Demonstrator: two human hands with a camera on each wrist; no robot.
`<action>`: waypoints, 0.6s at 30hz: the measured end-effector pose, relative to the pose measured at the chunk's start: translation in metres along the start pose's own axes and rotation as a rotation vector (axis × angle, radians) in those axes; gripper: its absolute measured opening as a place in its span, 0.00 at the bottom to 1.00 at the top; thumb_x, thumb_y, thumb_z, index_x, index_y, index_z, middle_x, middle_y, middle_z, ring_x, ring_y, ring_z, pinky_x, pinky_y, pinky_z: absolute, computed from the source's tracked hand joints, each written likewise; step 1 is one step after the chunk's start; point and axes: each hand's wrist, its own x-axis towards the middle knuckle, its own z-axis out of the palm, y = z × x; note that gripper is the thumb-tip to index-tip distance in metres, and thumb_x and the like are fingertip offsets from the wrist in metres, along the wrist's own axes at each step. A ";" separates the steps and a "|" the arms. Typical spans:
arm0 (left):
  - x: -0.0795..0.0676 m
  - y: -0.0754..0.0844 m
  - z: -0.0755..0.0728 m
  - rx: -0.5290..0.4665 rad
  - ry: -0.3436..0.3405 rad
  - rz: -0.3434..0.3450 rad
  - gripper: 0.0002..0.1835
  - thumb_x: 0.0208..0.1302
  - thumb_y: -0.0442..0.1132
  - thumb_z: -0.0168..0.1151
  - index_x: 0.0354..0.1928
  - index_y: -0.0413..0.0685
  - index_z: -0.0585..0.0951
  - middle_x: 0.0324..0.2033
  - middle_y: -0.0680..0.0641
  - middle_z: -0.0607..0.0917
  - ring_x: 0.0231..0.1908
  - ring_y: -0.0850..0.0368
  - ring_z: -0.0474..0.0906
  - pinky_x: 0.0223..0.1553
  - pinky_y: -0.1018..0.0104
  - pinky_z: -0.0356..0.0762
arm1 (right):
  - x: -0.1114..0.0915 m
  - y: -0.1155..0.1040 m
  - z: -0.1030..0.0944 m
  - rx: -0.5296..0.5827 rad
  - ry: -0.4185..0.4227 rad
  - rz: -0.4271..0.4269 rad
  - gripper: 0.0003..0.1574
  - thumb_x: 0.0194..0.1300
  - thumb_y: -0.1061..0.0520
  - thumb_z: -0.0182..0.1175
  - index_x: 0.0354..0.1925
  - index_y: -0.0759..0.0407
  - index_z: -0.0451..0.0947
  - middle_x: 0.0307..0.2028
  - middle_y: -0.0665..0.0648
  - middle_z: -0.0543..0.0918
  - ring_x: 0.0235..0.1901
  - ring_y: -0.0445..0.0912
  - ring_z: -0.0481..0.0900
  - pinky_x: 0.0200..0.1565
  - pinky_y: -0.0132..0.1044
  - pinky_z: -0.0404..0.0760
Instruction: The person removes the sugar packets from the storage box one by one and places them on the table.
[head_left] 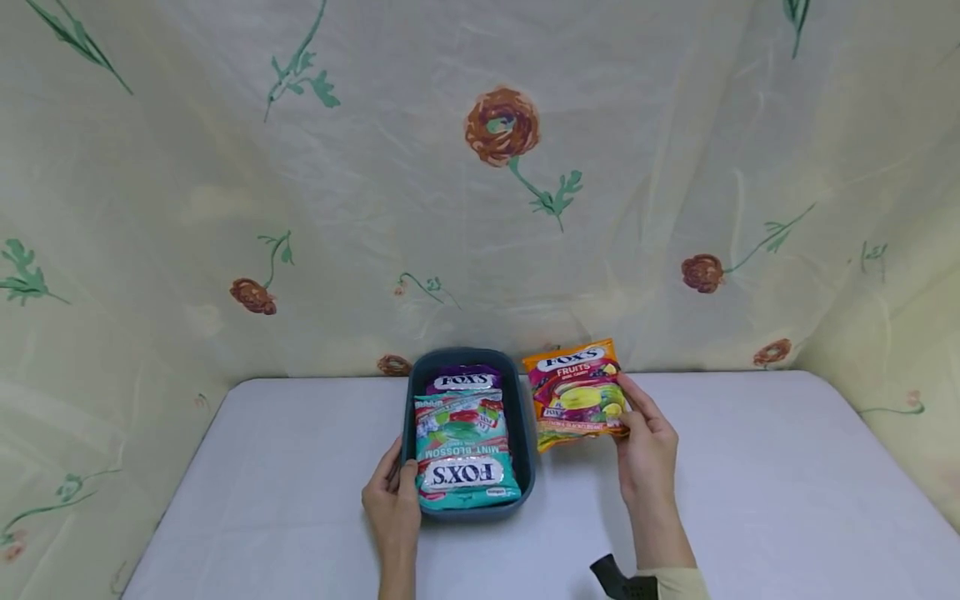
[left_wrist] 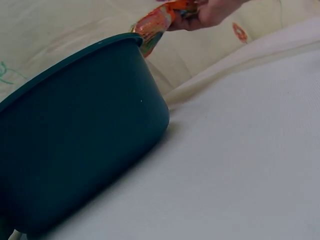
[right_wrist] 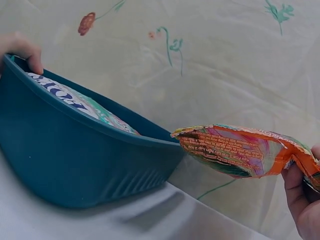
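My right hand (head_left: 648, 454) pinches the right edge of an orange bag of Fox's fruits candy (head_left: 576, 396), thumb on its front. The bag is held up beside the right rim of a dark teal plastic bin (head_left: 528, 467), and in the right wrist view the candy bag (right_wrist: 235, 152) hangs above table level. At the bin's left side my left hand (head_left: 393, 492) grips the rim, thumb over the edge. Inside the bin lies a teal Mint Blossom Fox's bag (head_left: 465, 446), upside down to me, partly covering a purple Fox's bag (head_left: 463, 379).
A white-covered table (head_left: 300, 483) carries the bin near its back edge. Behind it hangs a pale curtain (head_left: 615, 125) printed with flowers. A black strap piece (head_left: 624, 581) shows at my right wrist, near a light sleeve (head_left: 678, 583).
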 end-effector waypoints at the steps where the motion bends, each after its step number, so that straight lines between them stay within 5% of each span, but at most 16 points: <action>1: 0.000 0.000 0.000 -0.006 0.001 -0.001 0.21 0.63 0.34 0.55 0.58 0.47 0.77 0.57 0.42 0.80 0.56 0.51 0.78 0.54 0.63 0.76 | 0.001 0.000 0.000 -0.005 -0.001 0.001 0.28 0.70 0.65 0.40 0.63 0.48 0.70 0.69 0.49 0.63 0.66 0.46 0.64 0.49 0.20 0.77; 18: 0.004 -0.004 -0.004 -0.035 0.012 -0.007 0.21 0.63 0.34 0.54 0.58 0.50 0.77 0.56 0.44 0.80 0.54 0.51 0.79 0.49 0.77 0.77 | 0.008 0.011 -0.006 -0.069 -0.048 0.080 0.30 0.71 0.65 0.37 0.66 0.48 0.67 0.71 0.49 0.60 0.64 0.43 0.64 0.49 0.20 0.76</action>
